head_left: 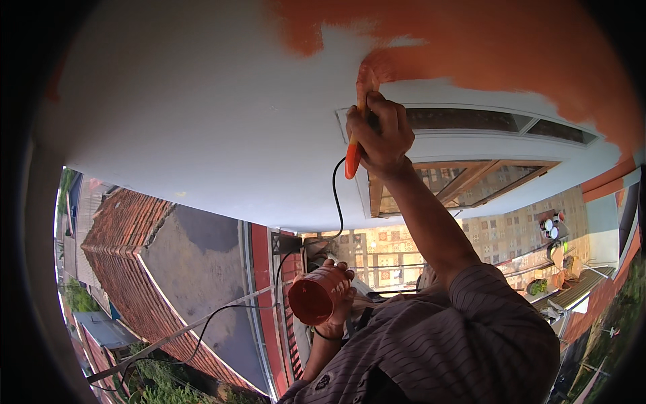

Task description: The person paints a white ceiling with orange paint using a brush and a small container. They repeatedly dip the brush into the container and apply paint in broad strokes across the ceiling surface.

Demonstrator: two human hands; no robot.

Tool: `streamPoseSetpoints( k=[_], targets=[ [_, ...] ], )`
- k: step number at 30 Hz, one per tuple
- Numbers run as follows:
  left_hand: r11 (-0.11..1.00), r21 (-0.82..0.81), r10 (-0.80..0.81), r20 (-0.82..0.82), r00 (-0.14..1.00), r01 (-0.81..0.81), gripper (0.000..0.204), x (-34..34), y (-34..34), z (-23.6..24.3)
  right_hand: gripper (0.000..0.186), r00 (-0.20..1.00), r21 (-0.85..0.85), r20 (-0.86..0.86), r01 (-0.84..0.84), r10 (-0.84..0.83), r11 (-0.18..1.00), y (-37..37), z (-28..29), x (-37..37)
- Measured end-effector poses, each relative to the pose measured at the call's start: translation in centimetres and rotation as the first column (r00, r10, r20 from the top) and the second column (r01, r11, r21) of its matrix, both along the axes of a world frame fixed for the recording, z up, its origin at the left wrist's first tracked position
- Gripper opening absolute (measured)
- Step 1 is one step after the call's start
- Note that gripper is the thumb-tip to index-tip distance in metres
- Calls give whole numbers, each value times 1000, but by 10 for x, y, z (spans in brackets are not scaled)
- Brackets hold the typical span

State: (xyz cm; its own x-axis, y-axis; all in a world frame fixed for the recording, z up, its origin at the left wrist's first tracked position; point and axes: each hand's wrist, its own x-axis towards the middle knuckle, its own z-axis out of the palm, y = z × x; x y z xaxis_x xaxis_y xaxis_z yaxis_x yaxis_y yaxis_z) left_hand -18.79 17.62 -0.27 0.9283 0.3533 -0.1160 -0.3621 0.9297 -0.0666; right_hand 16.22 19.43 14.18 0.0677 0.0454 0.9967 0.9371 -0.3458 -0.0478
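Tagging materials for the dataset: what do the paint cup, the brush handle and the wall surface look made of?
Cup, in the left hand: likely plastic, orange-red, thin wall with a slight sheen.
Brush handle, in the right hand: smooth and glossy orange, probably plastic or lacquered wood; hard to tell which.
Wall: looks like matte white plaster or render, partly coated with flat orange paint.

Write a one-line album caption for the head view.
Right hand brushes orange paint on a white wall; left hand holds an orange cup.
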Motion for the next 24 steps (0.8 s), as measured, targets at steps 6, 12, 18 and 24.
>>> streamPoseSetpoints(
  k=[6, 12, 18, 24],
  targets=[
    [997, -25, 70, 15, 997, -70, 63, -19, 4, -1, 31, 987, -12, 15, -162, 162, 987, 54, -2, -28],
    [997, -15, 72, 56, 996, -71, 65, -18, 8, 4, 24, 836, -51, -26, -549, 549, 834, 65, 0, -48],
    [999, 22, 40, 64, 997, -42, 66, -9, 5, 8, 21, 720, 115, -191, -659, 667, 743, 9, 22, 12],
    [999, 39, 31, 48, 998, -33, 65, -6, 0, -1, 19, 932, 120, -42, -354, 361, 928, -68, 49, 49]
  ],
)
